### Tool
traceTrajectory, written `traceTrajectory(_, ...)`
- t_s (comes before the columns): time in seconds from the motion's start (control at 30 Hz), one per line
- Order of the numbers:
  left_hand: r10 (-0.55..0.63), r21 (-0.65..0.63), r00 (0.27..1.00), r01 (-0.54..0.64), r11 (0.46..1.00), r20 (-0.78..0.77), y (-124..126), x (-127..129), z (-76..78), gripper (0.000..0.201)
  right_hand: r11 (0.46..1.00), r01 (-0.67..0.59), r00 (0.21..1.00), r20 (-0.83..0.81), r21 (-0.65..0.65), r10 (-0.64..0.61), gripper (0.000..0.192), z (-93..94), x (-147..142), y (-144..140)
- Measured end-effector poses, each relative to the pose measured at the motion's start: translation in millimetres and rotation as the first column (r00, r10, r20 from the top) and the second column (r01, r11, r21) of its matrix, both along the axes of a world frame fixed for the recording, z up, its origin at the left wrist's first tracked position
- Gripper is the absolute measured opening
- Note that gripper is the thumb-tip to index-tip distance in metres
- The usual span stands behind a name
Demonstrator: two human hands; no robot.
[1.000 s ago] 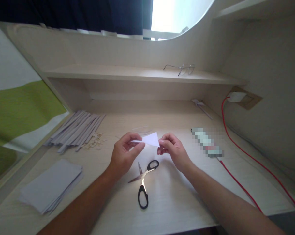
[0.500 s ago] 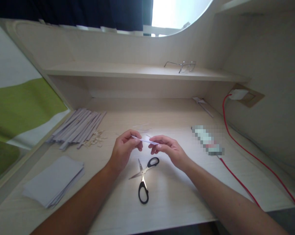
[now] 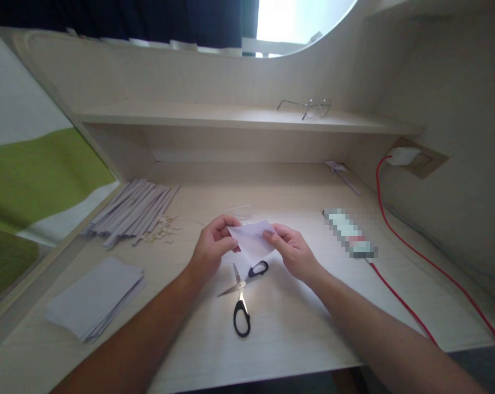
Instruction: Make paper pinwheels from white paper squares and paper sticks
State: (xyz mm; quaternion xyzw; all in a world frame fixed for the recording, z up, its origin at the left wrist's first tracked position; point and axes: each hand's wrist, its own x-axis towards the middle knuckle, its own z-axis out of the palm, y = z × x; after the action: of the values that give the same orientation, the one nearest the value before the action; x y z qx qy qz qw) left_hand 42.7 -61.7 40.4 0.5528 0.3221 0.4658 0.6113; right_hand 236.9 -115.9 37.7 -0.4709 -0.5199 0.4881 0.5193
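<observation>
A small white piece of paper (image 3: pixel 252 241) is held between both hands just above the desk (image 3: pixel 296 323). My left hand (image 3: pixel 211 248) pinches its left corner and my right hand (image 3: pixel 294 251) pinches its right edge. The sheet faces me, its lower point hanging toward the scissors (image 3: pixel 241 291). These black-handled scissors lie partly open on the desk right under the hands.
A stack of white paper sheets (image 3: pixel 95 298) lies front left. A row of folded paper strips (image 3: pixel 134 210) and small scraps (image 3: pixel 163 230) sit behind it. A red cable (image 3: pixel 411 254) runs along the right. A blurred flat object (image 3: pixel 349 232) lies at right. Glasses (image 3: pixel 308 107) rest on the shelf.
The paper, held as a flat triangle and then edge-on, is now opened and turned to face me. Both hands have drawn slightly closer together.
</observation>
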Motion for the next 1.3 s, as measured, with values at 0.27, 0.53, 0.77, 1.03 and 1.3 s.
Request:
traceTrajectory(0.27, 0.231, 0.199, 0.948, -0.188, 0.962, -0.219, -6, 4, -2.9, 0.026, 0.999, 0.044, 0.979, 0.198, -0.01, -0.041, 0.025, -4.6, -1, -2)
traceTrajectory(0.53, 0.24, 0.398, 0.955, -0.154, 0.904, -0.175, -10, 8, -4.2, 0.032, 0.992, -0.004, 0.981, 0.194, -0.126, 0.029, 0.018, -1.0, 0, -1)
traceTrajectory(0.77, 0.098, 0.239, 0.971, -0.044, 0.97, -0.22, -11, 6, -0.3, 0.042, 0.984, 0.017, 0.997, 0.081, -0.178, -0.002, 0.025, 0.5, 0, -2)
traceTrajectory(1.03, -0.027, 0.004, 0.981, 0.029, 1.0, -0.191, -3, 3, 5.5, 0.013, 0.985, -0.001, 0.984, -0.175, -0.171, -0.03, 0.027, -8.8, 4, 6)
traceTrajectory(1.3, -0.016, -0.019, 0.989, 0.014, 1.0, -0.144, 0, 1, 5.5, 0.012, 0.978, -0.042, 0.96, -0.28, -0.206, -0.018, 0.023, -6.9, 5, 10)
